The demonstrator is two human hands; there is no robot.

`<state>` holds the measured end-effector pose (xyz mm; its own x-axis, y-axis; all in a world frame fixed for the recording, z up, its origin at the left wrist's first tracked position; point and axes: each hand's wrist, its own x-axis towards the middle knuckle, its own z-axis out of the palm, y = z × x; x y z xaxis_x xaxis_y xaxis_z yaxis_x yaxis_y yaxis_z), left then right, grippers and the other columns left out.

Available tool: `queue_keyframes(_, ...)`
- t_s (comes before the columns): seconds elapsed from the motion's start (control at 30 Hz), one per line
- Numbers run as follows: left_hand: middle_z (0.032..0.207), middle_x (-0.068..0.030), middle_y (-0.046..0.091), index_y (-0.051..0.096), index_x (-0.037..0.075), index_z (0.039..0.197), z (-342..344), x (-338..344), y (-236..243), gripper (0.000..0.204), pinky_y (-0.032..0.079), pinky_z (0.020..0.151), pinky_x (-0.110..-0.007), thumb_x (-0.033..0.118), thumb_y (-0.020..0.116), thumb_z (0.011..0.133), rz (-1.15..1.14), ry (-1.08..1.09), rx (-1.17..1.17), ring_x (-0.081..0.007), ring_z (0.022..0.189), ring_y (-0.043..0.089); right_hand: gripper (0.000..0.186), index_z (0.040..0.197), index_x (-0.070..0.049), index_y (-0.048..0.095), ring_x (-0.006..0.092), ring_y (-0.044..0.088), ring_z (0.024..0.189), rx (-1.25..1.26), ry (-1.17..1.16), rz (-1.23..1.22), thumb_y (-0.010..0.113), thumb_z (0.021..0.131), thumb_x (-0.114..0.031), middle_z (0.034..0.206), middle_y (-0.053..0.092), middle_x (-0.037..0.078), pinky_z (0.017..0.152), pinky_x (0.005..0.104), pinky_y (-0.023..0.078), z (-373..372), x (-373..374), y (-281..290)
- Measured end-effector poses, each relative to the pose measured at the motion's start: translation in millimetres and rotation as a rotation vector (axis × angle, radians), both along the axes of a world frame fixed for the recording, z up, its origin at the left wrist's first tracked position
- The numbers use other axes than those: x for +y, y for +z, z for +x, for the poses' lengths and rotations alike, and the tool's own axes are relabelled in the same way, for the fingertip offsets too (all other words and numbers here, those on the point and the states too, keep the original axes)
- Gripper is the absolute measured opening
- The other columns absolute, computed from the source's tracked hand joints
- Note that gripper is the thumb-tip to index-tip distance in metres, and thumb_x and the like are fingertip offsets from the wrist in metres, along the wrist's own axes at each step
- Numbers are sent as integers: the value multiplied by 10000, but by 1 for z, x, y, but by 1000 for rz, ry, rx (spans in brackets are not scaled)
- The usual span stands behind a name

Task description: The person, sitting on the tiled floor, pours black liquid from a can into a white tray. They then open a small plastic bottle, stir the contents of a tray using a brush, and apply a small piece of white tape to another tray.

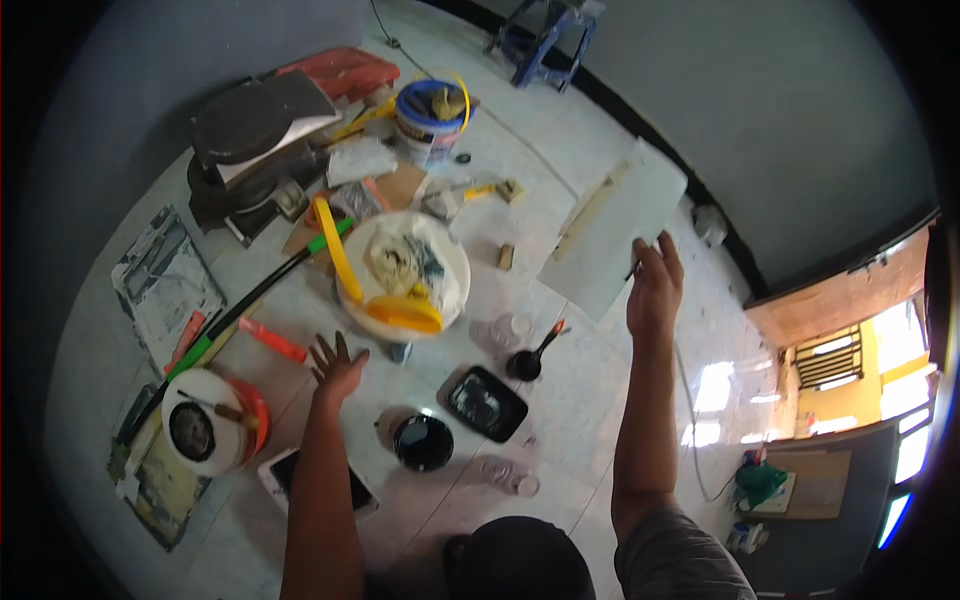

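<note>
Dark cap [520, 555] noted lowest in view. Left hand [336, 366] is spread open and empty, fingers splayed, just short of white bucket [410, 270]. Pale flat panel [612, 230] is gripped by its lower edge in raised right hand [655, 290], above black tray [487, 403] on floor

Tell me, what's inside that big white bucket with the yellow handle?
The white bucket holds a crumpled, paint-stained cloth or plastic with whitish, yellow and dark patches. It covers whatever lies underneath, so any paint and the bottom cannot be seen.
</note>
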<state>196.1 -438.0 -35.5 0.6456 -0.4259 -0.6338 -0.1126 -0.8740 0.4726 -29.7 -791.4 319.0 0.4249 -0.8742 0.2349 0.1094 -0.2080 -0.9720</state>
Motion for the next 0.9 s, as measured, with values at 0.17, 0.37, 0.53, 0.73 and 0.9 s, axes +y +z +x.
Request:
queue_keyframes(0.17, 1274, -184, 762, 721, 33, 1315, 47, 33, 74, 455, 542, 1041, -408, 360, 659, 1006, -255, -748, 103, -317, 1189, 721, 678, 1607, 50, 415, 245, 699, 1189, -71, 204, 86, 614, 977, -104, 1414, 656, 199, 1024, 346, 554, -9, 38, 6)
queue_keyframes(0.37, 1274, -126, 766, 691, 0, 1364, -28, 12, 291, 651, 540, 1082, -362, 578, 565, 1092, -737, -289, 742, -261, 1173, 747, 774, 1596, 4, 380, 182, 773, 836, -243, 716, -24, 685, 899, -139, 1087, 774, 176, 747, 283, 627, -3, 90, 30)
queue_keyframes(0.53, 1125, -47, 765, 717, 48, 1254, -72, 22, 348, 378, 572, 982, -365, 379, 677, 1076, -1384, -176, 612, -186, 1049, 729, 533, 1502, 26, 433, 115, 702, 709, -29, 989, -56, 647, 1021, -58, 858, 754, 81, 642, 268, 539, -39, 146, 47)
queue_keyframes(0.73, 1180, -20, 750, 714, -14, 1268, -152, 118, 333, 266, 532, 905, -277, 99, 733, 1028, -952, -122, 46, -72, 1025, 655, 372, 1421, -25, 592, 51, 600, 678, 310, 806, 32, 655, 1075, -148, 788, 691, -9, 627, 270, 476, -85, 249, -19)
queue_keyframes(0.9, 1113, -18, 746, 719, -12, 1230, -212, 184, 277, 233, 526, 857, -255, 72, 716, 1013, -860, 204, 170, -102, 940, 679, 275, 1337, -12, 683, 77, 676, 830, 158, 911, 343, 611, 1088, -104, 942, 744, 16, 723, 272, 541, -109, 315, -115)
